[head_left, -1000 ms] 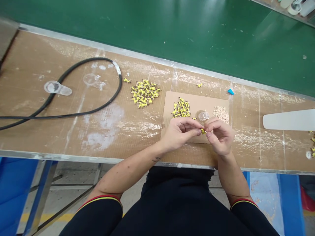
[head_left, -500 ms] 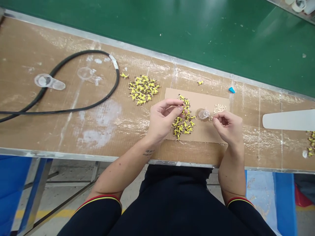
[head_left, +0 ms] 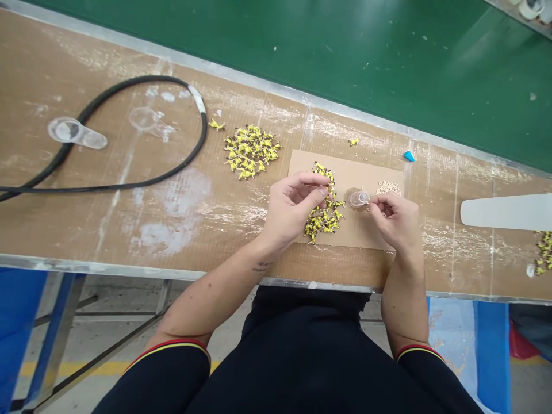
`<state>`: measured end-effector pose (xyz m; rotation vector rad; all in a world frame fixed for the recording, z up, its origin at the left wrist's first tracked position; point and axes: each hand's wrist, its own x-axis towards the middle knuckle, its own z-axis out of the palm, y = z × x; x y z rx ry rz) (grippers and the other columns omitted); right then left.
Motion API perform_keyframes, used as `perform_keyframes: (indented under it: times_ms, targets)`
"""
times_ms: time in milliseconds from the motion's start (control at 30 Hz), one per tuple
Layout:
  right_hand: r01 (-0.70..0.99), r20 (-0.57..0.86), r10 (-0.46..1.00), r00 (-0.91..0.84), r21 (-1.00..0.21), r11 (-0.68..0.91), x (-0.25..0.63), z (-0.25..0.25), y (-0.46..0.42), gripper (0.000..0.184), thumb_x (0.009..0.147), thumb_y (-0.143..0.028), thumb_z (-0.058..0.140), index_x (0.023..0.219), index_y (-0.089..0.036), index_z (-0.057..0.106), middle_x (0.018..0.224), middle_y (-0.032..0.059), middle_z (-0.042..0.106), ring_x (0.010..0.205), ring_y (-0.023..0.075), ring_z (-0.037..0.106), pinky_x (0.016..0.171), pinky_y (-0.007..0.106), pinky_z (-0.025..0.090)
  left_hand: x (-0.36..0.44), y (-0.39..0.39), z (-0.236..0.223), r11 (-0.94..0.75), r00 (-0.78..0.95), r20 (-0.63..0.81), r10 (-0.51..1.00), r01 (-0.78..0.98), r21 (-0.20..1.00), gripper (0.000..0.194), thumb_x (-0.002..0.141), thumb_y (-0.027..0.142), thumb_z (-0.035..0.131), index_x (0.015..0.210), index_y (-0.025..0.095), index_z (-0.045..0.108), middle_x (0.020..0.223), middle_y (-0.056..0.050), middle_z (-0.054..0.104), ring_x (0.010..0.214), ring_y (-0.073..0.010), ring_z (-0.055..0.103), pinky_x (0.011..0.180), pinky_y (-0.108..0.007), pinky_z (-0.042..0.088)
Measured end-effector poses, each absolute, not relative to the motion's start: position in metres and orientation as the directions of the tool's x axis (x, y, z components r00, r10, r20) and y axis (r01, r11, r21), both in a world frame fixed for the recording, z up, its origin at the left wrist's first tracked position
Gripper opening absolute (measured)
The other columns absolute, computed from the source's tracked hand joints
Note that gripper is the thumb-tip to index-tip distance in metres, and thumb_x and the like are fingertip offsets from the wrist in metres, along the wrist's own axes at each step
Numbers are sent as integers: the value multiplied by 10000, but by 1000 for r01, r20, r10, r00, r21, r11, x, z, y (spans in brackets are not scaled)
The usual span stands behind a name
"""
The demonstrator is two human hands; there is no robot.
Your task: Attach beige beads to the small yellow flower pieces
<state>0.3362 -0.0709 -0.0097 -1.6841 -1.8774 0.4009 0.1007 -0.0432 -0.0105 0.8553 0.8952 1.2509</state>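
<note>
My left hand [head_left: 293, 207] is over a heap of small yellow-and-black figures [head_left: 323, 221], thumb and fingertips drawn together. Whatever they hold is hidden. Thumb and forefinger of my right hand [head_left: 397, 221] are pinched at the edge of a small clear plastic cup [head_left: 357, 198]; anything between them is too small to name. Behind the right hand, partly covered by it, lies a group of tiny pale pieces [head_left: 388, 187]. Heap, cup and pale pieces all rest on a cardboard sheet [head_left: 357, 236].
Left of the sheet lies a larger pile of yellow figures [head_left: 250, 152]. Farther left are a looped black cable [head_left: 142, 81] and a clear plastic scoop-shaped piece [head_left: 77, 133]. A blue piece [head_left: 409, 156] sits behind the sheet, and a white blade-like object [head_left: 509, 211] at right.
My right hand has shifted slightly left, its fingertips now at the clear cup's edge. My left hand has moved a little to the right over the heap. The view has shifted slightly.
</note>
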Motion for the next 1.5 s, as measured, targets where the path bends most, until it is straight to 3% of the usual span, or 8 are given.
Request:
perform_keyframes:
  times_ms: [833, 1133, 1500]
  targets:
    - [827, 231, 971, -61, -533, 179, 336, -8, -72, 109, 830, -188, 622, 732, -220, 654, 629, -35, 547, 564, 119, 481, 594, 279, 398, 103, -47, -14, 134, 140, -89, 986, -359, 924, 177, 767, 276, 868, 885, 189, 770, 783, -8, 745, 642, -101, 682, 623, -229, 596]
    - [541, 411, 911, -12, -764, 352, 315, 8, -86, 149, 800, -105, 663, 751, -245, 670, 589, -50, 542, 525, 121, 472, 499, 275, 366, 113, -62, -10, 198, 361, -73, 930, -324, 925, 203, 853, 329, 818, 970, 170, 770, 814, -44, 772, 721, -143, 743, 691, -261, 630]
    - [443, 555, 828, -79, -725, 528, 297, 0, -93, 153, 826, -130, 692, 845, -282, 683, 685, -17, 667, 593, 170, 610, 528, 332, 490, 119, -71, -13, 172, 400, 4, 917, -404, 899, 156, 856, 322, 841, 895, 180, 788, 879, -54, 799, 783, -153, 764, 788, -294, 661]
